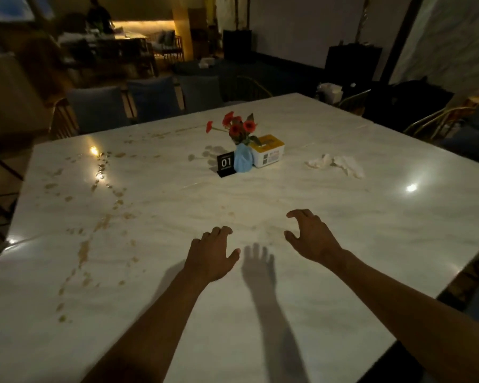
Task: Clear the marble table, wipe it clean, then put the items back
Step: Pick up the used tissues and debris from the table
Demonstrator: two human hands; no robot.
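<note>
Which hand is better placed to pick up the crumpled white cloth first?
Probably the right hand. It hovers open on the side of the marble table where the crumpled white cloth lies, with bare tabletop between them. The left hand would have to cross over the right arm.

Number sign [226,163], vase [243,161], tissue box [268,153] cluster mid-table [315,272]; cloth [336,164] right.
</note>
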